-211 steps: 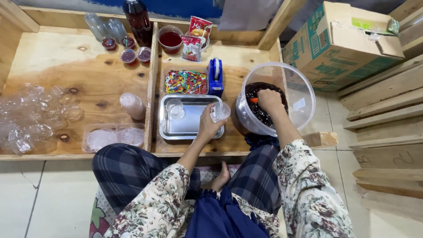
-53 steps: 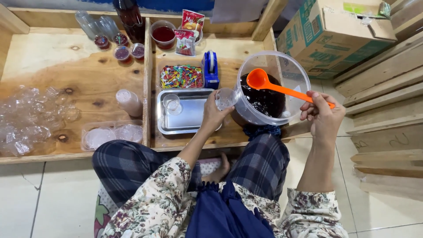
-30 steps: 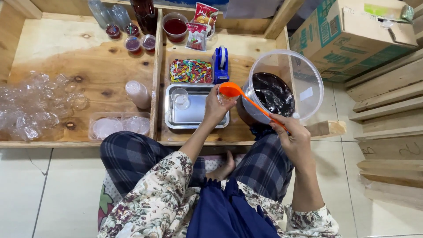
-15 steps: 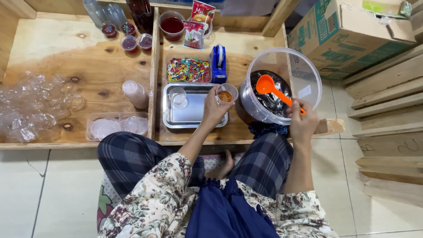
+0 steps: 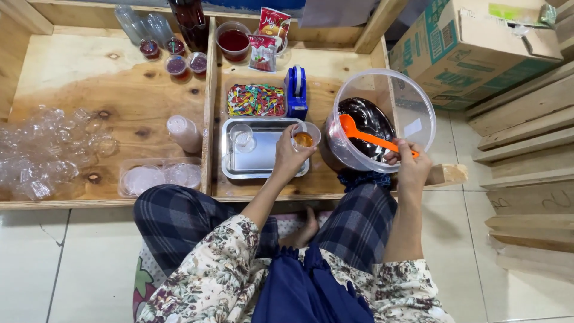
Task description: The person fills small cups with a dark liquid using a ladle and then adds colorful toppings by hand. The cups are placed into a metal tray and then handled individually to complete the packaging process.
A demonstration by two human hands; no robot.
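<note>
left hand (image 5: 289,157) closed around a small clear cup (image 5: 305,136) with an amber fill at its bottom, held over the right end of a steel tray (image 5: 263,161). just left of this grip, inside the tray, a second empty clear cup (image 5: 242,137), upright. beyond the grip, a blue tape dispenser (image 5: 296,91) and a shallow container of coloured sprinkles (image 5: 256,100), side by side.

right hand (image 5: 408,162) pinched on the end of an orange spoon (image 5: 366,135), handle resting on the near rim of a large clear tub (image 5: 382,116), bowl of the spoon reaching in over the dark jelly (image 5: 359,113) inside. tub just right of the held cup, nearly touching it, tilted toward the person.

farther left of both grips, across a wooden divider (image 5: 208,101): a capped pink cup (image 5: 184,133), two flat lids (image 5: 161,176), and a heap of empty clear cups (image 5: 45,152). at the far edge, three small filled cups (image 5: 173,57) and a red-filled tub (image 5: 234,40).
</note>
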